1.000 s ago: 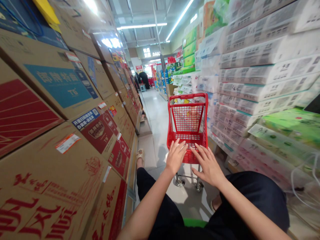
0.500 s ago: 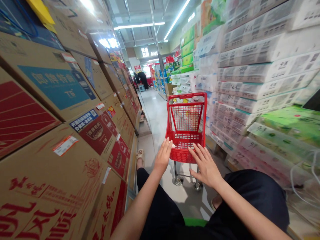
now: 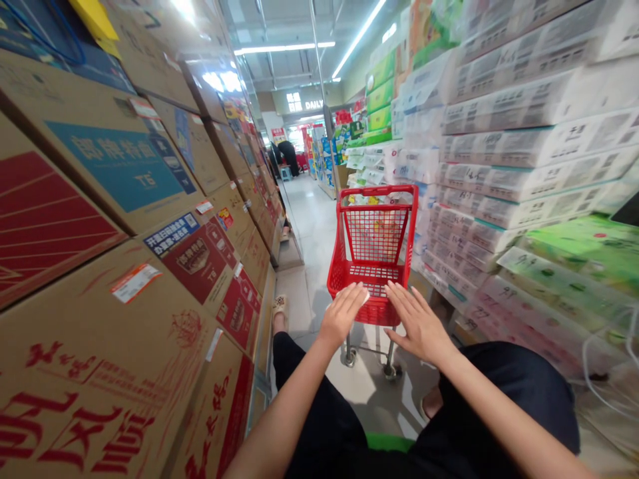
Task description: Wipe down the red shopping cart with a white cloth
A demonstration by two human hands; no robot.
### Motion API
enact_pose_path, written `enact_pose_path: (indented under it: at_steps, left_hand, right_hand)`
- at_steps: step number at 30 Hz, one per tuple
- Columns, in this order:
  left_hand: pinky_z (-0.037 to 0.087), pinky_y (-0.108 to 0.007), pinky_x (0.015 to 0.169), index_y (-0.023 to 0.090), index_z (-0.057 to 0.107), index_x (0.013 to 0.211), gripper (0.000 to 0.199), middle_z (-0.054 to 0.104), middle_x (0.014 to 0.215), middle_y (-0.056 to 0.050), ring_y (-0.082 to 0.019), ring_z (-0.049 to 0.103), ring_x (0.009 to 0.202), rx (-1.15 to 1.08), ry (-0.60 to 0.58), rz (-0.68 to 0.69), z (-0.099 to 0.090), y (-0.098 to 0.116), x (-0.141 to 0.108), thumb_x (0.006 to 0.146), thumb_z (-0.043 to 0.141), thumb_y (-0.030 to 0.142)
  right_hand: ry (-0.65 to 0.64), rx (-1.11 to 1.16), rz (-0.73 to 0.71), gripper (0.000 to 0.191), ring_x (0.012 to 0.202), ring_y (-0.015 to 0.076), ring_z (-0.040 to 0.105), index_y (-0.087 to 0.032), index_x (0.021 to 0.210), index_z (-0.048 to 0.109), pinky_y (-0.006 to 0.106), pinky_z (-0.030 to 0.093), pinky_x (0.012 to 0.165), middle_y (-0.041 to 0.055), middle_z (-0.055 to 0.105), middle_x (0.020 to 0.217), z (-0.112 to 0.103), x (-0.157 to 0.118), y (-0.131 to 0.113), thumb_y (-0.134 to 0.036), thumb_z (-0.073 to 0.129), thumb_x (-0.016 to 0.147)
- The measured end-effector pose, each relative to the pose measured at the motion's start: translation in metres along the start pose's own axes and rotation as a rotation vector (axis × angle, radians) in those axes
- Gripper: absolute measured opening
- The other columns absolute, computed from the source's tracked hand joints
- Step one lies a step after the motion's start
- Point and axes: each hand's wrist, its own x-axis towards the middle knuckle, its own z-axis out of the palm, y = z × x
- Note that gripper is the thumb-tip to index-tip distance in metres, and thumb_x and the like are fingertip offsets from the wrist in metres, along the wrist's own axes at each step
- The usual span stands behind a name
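A small red shopping cart [image 3: 378,263] with a mesh basket and metal legs stands between my knees. My left hand [image 3: 344,314] lies over the near rim of its basket, fingers together and pressed on a white tissue-like piece [image 3: 366,299]. Only a bit of that piece shows past the fingertips. My right hand [image 3: 418,322] is at the right part of the same rim, open, its fingers stretched out and the thumb apart. Whether its fingertips touch the rim, I cannot tell. No goods show in the basket.
Stacked cardboard cartons [image 3: 104,319] line the left side, close to my left arm. Wrapped white packs [image 3: 492,146] and green packs [image 3: 584,249] are piled on the right. Ahead runs a pale floor aisle [image 3: 317,216], with a dark-clothed person [image 3: 288,158] bending far off.
My left hand has slid right along the near rim with the white piece, closer to my right hand. The cart has turned slightly. My right hand has shifted only a little.
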Motion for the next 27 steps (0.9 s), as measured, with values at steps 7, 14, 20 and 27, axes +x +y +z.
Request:
enact_pose_path:
  at_steps: [7,14,20,27]
  left_hand:
    - [0.038,-0.052,0.12,0.025,0.043,0.153,0.051,0.014,0.17,-0.011,-0.029,0.017,0.156,-0.044,0.168,-0.306,0.012,-0.019,-0.01,0.103,0.04,0.012]
    - [0.034,-0.05,0.124,0.026,0.028,0.16,0.062,0.028,0.166,-0.008,-0.023,0.022,0.155,-0.068,0.086,-0.141,0.023,0.037,0.01,0.102,0.037,0.008]
    - [0.038,-0.044,0.122,0.03,0.031,0.159,0.06,0.032,0.165,-0.006,-0.021,0.025,0.154,-0.004,0.006,0.01,0.007,0.019,0.003,0.103,0.041,0.012]
    - [0.04,-0.046,0.121,0.025,0.045,0.152,0.052,0.041,0.16,-0.01,-0.023,0.034,0.151,-0.023,0.184,-0.27,0.0,-0.026,-0.015,0.103,0.039,0.01]
  right_hand:
    - [-0.037,-0.045,0.03,0.09,0.156,0.0293,0.017,-0.024,0.164,0.015,0.052,0.012,0.126,0.0082,0.005,0.171,0.009,0.015,0.025,-0.045,0.059,0.088]
    - [-0.01,-0.028,0.081,0.094,0.156,0.0291,0.014,-0.023,0.164,0.013,0.051,0.011,0.126,0.0087,0.003,0.171,0.018,0.018,0.004,-0.046,0.06,0.085]
    - [-0.031,-0.031,0.068,0.095,0.156,0.0286,0.015,-0.024,0.164,0.01,0.053,0.012,0.125,0.009,0.004,0.171,0.012,0.011,0.01,-0.041,0.06,0.085]
    - [-0.026,0.025,0.073,0.095,0.156,0.0293,0.015,-0.024,0.163,0.015,0.052,0.013,0.125,0.0089,0.004,0.171,0.012,0.014,-0.008,-0.039,0.061,0.082]
